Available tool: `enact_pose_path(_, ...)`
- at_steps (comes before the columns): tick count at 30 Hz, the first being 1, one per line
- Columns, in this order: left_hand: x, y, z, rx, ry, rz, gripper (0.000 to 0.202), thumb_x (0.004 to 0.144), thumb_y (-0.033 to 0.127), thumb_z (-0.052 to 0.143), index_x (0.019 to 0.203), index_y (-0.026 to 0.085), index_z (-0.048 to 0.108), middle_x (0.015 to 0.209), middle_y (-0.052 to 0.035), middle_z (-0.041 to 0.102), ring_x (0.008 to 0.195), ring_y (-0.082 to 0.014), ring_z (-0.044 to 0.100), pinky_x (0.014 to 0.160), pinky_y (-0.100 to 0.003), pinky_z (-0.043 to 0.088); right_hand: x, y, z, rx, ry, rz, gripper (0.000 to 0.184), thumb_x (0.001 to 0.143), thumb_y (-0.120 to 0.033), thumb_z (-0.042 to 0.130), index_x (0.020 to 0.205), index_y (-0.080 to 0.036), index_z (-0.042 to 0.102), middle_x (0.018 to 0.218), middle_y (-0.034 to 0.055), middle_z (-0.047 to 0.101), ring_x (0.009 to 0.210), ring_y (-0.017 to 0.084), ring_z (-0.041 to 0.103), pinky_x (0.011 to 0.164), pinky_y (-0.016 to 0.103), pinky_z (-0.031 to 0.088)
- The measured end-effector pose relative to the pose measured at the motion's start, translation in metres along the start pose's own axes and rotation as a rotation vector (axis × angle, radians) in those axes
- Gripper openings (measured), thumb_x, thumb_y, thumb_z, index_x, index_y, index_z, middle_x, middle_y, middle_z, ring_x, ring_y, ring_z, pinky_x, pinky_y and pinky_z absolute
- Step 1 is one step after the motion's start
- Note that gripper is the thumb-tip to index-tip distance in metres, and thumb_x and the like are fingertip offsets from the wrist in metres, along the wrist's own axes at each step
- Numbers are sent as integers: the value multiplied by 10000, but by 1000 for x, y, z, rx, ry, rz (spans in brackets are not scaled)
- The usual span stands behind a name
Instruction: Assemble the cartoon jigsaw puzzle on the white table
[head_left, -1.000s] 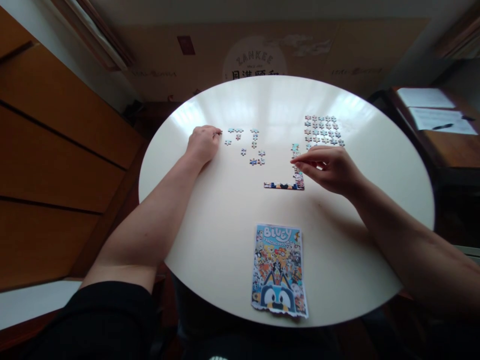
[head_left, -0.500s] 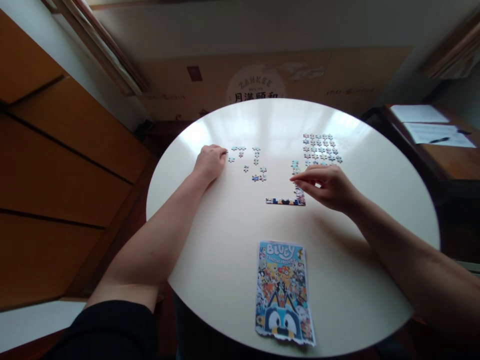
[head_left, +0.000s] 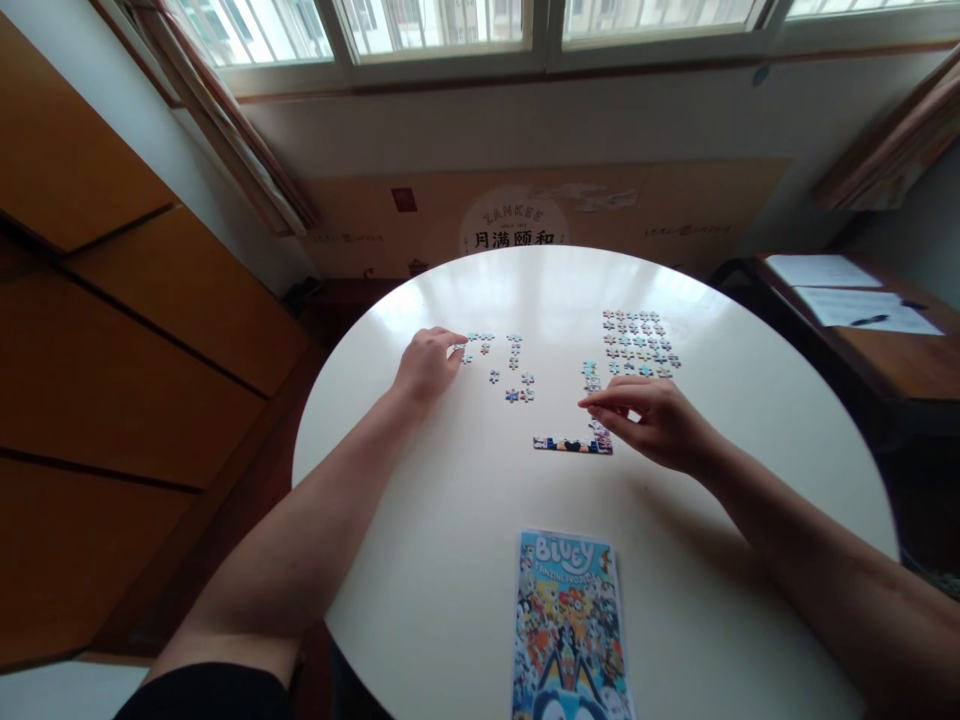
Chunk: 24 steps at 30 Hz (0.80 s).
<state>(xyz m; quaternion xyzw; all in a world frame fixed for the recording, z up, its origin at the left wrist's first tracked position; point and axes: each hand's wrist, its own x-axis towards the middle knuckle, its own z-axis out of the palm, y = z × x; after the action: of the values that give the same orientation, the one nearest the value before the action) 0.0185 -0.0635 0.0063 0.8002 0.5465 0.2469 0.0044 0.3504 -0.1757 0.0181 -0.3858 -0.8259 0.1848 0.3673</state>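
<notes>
Cardboard colourful puzzle strip (head_left: 571,444) lay by your pinched right hand (head_left: 652,420), left hand (head_left: 427,365) curled at loose blue pieces (head_left: 480,338), holdings untellable; flat pressing probably suited.

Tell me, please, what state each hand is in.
Left hand: curled at loose puzzle pieces; grip unclear.
Right hand: pinched over joined strip; grip unclear.

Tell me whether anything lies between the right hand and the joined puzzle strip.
Nothing visible does. The right hand is already at the joined puzzle strip, its fingers partly covering the strip's right end. Only bare table shows around them.
</notes>
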Motion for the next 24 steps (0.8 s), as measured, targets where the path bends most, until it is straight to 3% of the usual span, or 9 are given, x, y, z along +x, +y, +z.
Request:
enact_pose_path(6, -11, 30, -5, -121, -20, 213, 154, 920, 194, 640, 959, 208, 789, 1025, -74, 753, 983, -250, 646, 936, -425, 524, 1, -4, 0, 23, -5, 16, 176, 958, -266, 622, 962, -224, 793, 747, 20, 720, 617, 122, 593, 585, 287, 479)
enact_pose_path(13, -21, 54, -9, -160, -300, 427, 174, 886, 223, 689, 1031, 220, 786, 1064, -77, 731, 1017, -255, 630, 952, -431, 513, 2, -8, -2, 15, 11, 21, 176, 952, -274, 629, 962, -224, 797, 751, 21, 724, 623, 129, 597, 592, 290, 481)
enact_pose_path(17, -21, 58, -17, -126, -394, 374, 159, 888, 229, 664, 991, 225, 785, 1075, -67, 728, 1060, -260, 625, 984, -443, 497, 3, -9, -2, 17, 8, 29, 177, 949, -271, 627, 954, -223, 798, 769, 27, 736, 630, 131, 605, 597, 290, 483)
enact_pose_path(24, -23, 63, -37, -126, -564, 270, 115, 829, 187, 652, 841, 228, 759, 978, -55, 726, 970, -244, 648, 809, -357, 505, 3, -8, -1, 15, 0, 13, 176, 952, -266, 623, 962, -236, 796, 775, 22, 737, 631, 129, 611, 583, 287, 481)
